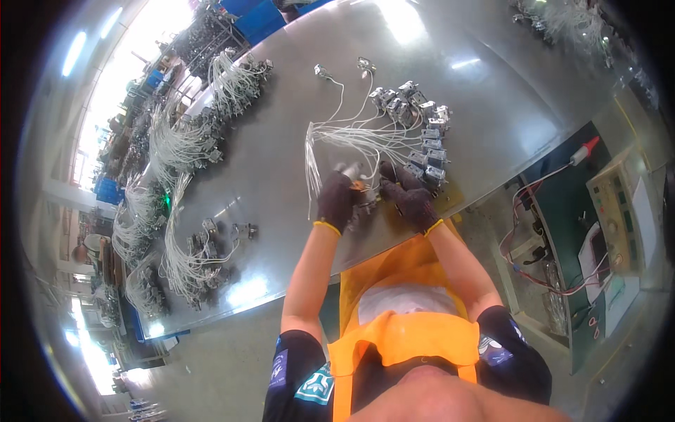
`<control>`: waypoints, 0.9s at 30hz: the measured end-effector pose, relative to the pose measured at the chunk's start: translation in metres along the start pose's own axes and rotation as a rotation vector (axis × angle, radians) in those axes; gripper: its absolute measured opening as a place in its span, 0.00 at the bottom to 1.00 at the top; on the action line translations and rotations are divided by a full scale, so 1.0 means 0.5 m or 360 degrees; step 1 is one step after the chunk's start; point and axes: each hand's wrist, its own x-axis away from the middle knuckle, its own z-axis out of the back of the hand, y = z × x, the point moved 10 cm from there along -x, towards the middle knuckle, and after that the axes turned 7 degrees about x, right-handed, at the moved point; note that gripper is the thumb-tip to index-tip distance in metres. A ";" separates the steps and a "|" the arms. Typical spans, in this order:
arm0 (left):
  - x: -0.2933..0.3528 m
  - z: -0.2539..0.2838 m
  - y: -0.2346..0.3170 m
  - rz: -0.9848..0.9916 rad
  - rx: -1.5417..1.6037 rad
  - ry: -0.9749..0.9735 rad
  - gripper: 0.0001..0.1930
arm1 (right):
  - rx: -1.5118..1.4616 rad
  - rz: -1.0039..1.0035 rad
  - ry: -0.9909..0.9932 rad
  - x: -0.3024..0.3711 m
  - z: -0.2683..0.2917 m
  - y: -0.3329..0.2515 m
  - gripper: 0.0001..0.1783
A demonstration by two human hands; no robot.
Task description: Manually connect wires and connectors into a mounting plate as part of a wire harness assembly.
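Observation:
A bundle of white cables (344, 135) fans out on the metal table, with small boxy metal fittings (433, 144) on the cable ends at the right. Two more cable ends with metal fittings (364, 65) lie apart at the far side. My left hand (339, 197), in a dark glove with pale fingertips, is closed beside the near cables. A small orange-brown piece shows at its fingertips. My right hand (411, 200), also gloved, has bent fingers pointing left beside the nearest fittings. Between the hands sits a small metal part (367, 202), blurred; the fingers partly hide the grip.
More bundles of white cables (176, 151) with metal ends line the table's left side. Others (573, 28) lie at the far right. Blue bins (259, 21) stand beyond the far edge. At right, a beige instrument (615, 211) has leads and a red-tipped connector (585, 150).

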 end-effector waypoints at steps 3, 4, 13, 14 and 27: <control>0.083 -0.141 0.006 -0.0990 -0.1938 -0.0295 0.26 | 0.0388 0.0260 0.0003 0.017 -0.003 -0.054 0.24; 0.111 -0.166 0.019 -0.0761 -0.1375 0.0008 0.27 | 0.0386 0.0256 0.0016 0.019 0.005 -0.057 0.24; 0.086 -0.077 -0.068 -0.0420 0.0522 -0.0008 0.28 | 0.0258 0.0016 0.0047 0.012 0.070 -0.033 0.18; 0.100 -0.095 -0.040 -0.0534 0.0174 -0.0203 0.28 | 0.0258 0.0015 0.0045 0.009 0.079 -0.056 0.18; 0.119 -0.133 -0.086 -0.0953 -0.1172 -0.0176 0.24 | 0.0866 -0.0038 -0.0162 0.071 0.101 -0.116 0.29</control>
